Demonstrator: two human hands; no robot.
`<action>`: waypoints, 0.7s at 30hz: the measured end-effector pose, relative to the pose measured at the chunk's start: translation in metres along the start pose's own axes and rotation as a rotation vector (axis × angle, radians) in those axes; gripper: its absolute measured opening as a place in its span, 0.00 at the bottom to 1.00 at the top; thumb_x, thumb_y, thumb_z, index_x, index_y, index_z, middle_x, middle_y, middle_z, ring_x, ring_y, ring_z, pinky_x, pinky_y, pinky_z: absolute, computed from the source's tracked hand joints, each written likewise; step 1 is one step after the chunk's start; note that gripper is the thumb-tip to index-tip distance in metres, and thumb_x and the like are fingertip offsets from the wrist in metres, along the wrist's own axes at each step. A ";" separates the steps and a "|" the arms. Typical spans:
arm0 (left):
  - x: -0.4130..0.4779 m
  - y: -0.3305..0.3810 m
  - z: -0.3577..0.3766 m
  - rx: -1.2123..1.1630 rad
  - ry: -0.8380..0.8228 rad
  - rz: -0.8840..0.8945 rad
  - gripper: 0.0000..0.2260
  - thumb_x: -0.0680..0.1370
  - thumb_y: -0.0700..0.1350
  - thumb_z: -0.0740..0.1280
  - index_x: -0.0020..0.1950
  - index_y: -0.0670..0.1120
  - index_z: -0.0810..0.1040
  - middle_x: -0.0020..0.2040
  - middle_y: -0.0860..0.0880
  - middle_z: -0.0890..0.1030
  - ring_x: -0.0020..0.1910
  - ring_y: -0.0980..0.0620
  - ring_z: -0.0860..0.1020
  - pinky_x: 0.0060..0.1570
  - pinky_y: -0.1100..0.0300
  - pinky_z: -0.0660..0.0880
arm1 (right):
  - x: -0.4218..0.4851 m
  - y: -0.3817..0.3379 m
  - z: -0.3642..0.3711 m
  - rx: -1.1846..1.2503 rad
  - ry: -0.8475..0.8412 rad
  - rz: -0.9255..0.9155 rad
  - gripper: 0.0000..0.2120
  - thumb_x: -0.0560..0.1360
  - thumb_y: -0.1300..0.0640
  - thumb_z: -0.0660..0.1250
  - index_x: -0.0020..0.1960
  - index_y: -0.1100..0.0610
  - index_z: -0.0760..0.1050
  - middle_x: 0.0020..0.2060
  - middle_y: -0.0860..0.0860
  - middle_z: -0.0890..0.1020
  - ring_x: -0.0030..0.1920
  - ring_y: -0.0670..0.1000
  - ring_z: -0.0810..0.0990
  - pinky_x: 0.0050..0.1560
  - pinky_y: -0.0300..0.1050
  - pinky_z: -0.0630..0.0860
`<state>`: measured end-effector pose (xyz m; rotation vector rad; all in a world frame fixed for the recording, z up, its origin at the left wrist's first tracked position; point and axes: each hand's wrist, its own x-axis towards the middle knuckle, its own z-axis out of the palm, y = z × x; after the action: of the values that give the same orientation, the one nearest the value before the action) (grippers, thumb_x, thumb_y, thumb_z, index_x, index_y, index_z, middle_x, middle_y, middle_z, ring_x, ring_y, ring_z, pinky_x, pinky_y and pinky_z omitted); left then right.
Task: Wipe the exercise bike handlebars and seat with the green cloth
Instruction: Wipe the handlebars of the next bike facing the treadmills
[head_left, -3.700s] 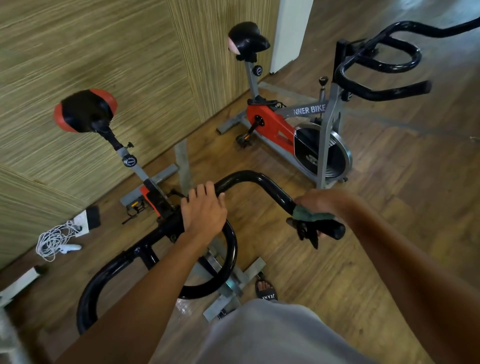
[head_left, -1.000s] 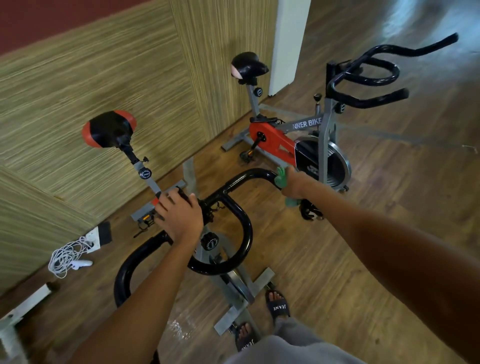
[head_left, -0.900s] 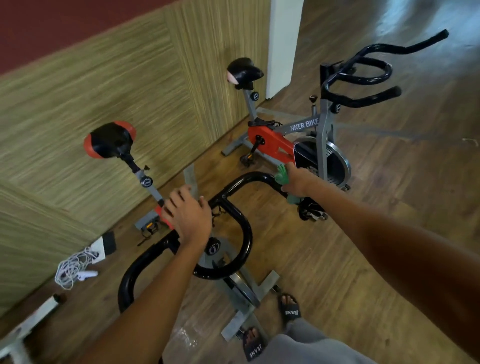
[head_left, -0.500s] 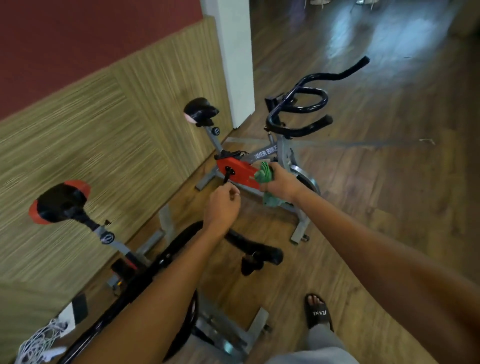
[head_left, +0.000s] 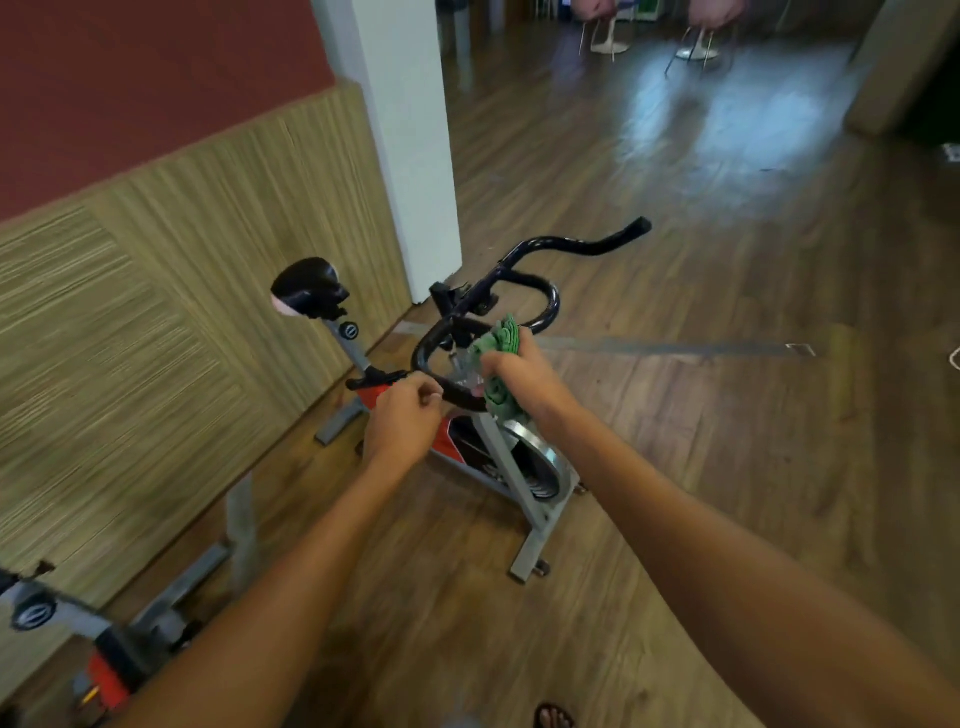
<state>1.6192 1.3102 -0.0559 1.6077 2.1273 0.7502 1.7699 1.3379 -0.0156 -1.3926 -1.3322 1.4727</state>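
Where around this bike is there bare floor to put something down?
Bare wood floor lies right of the bike's flywheel, out to the far chairs. It is crowded along the wall panel, between the seat and the nearer bike's frame.

The exercise bike (head_left: 483, 441) stands on the floor (head_left: 727, 415), its seat (head_left: 309, 286) left of its handlebars (head_left: 519, 291), the wall (head_left: 156, 312) further left.

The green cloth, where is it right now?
In the head view, near the middle, the green cloth is bunched in the right hand, against the bike's black handlebars, right of the left hand.
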 end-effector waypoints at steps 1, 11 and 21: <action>0.012 0.007 0.002 -0.007 0.000 0.013 0.05 0.80 0.42 0.64 0.51 0.50 0.79 0.41 0.56 0.77 0.38 0.60 0.73 0.32 0.66 0.65 | 0.011 -0.001 -0.007 0.026 -0.008 0.003 0.28 0.67 0.55 0.68 0.65 0.55 0.66 0.55 0.56 0.79 0.56 0.58 0.80 0.60 0.62 0.78; 0.145 0.054 0.056 -0.138 -0.126 0.188 0.05 0.79 0.42 0.64 0.49 0.48 0.80 0.46 0.49 0.83 0.46 0.50 0.80 0.47 0.50 0.79 | 0.122 -0.008 -0.050 0.321 0.152 0.077 0.14 0.73 0.66 0.72 0.56 0.57 0.74 0.49 0.60 0.85 0.39 0.53 0.84 0.32 0.41 0.78; 0.263 0.134 0.123 -0.359 -0.609 0.503 0.08 0.84 0.42 0.60 0.55 0.48 0.79 0.42 0.54 0.81 0.42 0.53 0.80 0.41 0.60 0.76 | 0.192 -0.022 -0.092 0.639 0.651 0.095 0.09 0.77 0.64 0.62 0.56 0.62 0.75 0.48 0.59 0.84 0.43 0.53 0.82 0.38 0.43 0.80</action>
<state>1.7186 1.6140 -0.0645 1.8706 1.1122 0.6240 1.8223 1.5449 -0.0330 -1.3276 -0.3478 1.1882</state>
